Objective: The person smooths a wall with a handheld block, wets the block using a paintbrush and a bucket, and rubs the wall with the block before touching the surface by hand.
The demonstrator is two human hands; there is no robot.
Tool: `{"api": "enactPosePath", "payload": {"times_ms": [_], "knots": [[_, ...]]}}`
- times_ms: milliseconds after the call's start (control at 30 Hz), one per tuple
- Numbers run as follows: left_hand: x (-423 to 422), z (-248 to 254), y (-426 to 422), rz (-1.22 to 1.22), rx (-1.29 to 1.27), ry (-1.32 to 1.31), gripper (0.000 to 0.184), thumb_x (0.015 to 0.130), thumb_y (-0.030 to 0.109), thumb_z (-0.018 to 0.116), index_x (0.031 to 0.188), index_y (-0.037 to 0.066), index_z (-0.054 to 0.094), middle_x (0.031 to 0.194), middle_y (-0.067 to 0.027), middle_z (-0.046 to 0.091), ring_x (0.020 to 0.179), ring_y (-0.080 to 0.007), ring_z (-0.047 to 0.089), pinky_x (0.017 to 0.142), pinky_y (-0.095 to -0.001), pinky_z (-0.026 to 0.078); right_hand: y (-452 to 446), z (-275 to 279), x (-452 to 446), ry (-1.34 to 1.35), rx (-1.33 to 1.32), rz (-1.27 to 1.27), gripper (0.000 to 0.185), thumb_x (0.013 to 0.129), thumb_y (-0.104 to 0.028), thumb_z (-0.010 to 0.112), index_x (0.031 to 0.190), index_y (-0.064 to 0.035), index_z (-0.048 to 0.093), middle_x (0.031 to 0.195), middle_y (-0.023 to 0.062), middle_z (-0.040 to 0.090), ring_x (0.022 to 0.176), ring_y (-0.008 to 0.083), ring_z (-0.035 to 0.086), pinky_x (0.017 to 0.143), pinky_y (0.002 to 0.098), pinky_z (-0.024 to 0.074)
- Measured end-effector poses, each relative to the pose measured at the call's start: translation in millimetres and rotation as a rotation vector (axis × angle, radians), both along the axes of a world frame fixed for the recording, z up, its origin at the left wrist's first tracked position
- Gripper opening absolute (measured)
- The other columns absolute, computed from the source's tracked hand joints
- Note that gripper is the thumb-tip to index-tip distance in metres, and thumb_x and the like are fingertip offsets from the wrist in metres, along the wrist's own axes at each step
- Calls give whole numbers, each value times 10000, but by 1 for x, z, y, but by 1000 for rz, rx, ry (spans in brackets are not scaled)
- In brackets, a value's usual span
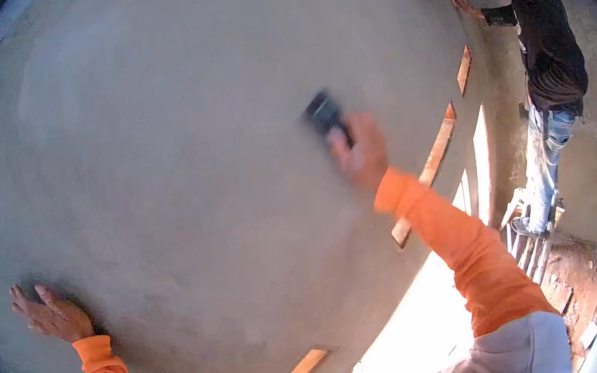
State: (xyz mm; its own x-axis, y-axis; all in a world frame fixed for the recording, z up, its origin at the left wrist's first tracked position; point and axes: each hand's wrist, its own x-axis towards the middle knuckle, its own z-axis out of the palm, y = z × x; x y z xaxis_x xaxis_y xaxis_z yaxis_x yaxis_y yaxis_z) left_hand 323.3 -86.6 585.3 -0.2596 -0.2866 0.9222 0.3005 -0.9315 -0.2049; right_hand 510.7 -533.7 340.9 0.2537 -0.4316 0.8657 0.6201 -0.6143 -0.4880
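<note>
A grey plastered wall fills most of the view. My right hand, in an orange sleeve, is wrapped round the handle of a small dark plastering float at the wall. Motion blurs both hand and tool, so the float's exact contact with the plaster cannot be made out. Low on the left, my left hand lies flat against the wall, fingers spread, holding nothing.
Wooden strips are set in the wall to the right and below. A co-worker in a dark top stands on a raised pole platform, one hand at the wall. Bright openings show below right, above rubble-strewn ground.
</note>
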Motion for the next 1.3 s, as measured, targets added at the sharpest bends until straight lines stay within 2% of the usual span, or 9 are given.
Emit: {"api": "enactPosePath", "payload": {"times_ms": [67,167,367,467,567,667,967,1100,1300], "knots": [[7,-1,-6,11,15,-11,548,941,466,287,1366,123,322,1422,-84,322,1342,-340,197,1056,-550,98,-45,40,45,27,338,-99,293,812,-294,599,950,-42,543,861,189,498,827,360,513,691,449,414],[21,-7,-7,19,23,0,549,940,468,286,1366,124,321,1422,-76,324,1346,-331,194,1058,-550,91,-42,113,37,-17,223,10,281,811,-246,598,942,-8,526,832,185,514,814,346,511,695,434,410],[32,-18,3,22,-4,1,535,940,451,308,1362,123,325,1418,-67,332,1348,-318,199,1060,-547,90,-39,9,53,-47,115,-106,334,849,-297,553,956,17,513,940,233,518,833,384,518,737,450,425],[39,-17,19,78,112,33,523,940,432,324,1359,121,327,1408,-75,348,1339,-323,219,1060,-535,113,-75,53,77,148,432,-179,327,846,-284,557,981,11,513,929,234,511,855,393,513,735,460,424],[55,-21,5,58,110,-6,513,940,417,331,1358,120,328,1397,-83,363,1330,-327,236,1058,-522,135,-34,78,62,27,53,6,326,847,-278,556,1002,3,499,931,224,505,886,394,505,741,473,423],[68,-18,-8,-23,84,-1,512,939,413,327,1361,122,325,1397,-85,364,1330,-324,237,1059,-519,136,0,-33,49,-11,-143,9,327,847,-281,560,1024,-13,499,933,217,502,889,384,505,742,478,420],[108,-19,-21,24,22,14,535,934,428,315,1365,111,319,1422,-68,331,1347,-308,205,1071,-527,103,-129,138,165,28,269,-231,389,871,-365,509,936,18,542,814,224,561,761,399,534,700,450,425],[163,-2,-52,-11,58,23,531,938,408,313,1365,94,315,1422,-77,329,1347,-304,209,1078,-504,104,-52,7,145,-96,-229,-64,345,804,-290,600,956,16,556,901,242,536,865,385,528,737,426,433],[192,32,-104,47,50,54,505,943,359,318,1358,70,319,1421,-91,327,1350,-300,200,1084,-464,125,-168,198,204,-35,57,-114,359,866,-327,513,1052,-20,520,1006,245,523,931,409,522,788,471,440]]}}
